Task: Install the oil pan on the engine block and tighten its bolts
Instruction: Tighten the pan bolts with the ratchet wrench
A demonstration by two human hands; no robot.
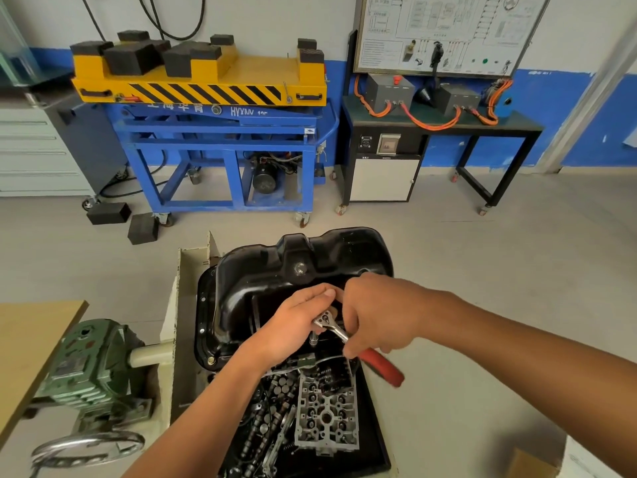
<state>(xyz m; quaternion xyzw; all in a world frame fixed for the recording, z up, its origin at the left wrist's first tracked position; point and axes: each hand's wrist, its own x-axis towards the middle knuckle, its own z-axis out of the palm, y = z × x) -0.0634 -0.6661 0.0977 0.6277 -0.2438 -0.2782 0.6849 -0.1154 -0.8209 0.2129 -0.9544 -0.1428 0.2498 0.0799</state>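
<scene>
A glossy black oil pan (275, 270) lies bottom-up on the engine block, which it mostly hides, with bolt holes along its left flange. A ratchet wrench (336, 327) with a red handle (382, 367) stands on a socket (313, 340) at the pan's near edge. My left hand (293, 326) curls round the ratchet head from the left. My right hand (375, 315) grips the chrome shaft above the red handle. The bolt under the socket is hidden.
A black tray (379, 439) below the pan holds a cylinder head (327, 415), camshafts and small parts. A green gearbox with a handwheel (89, 367) sits at the left beside a wooden tabletop (31, 343). A blue lift cart and a black bench stand across the floor.
</scene>
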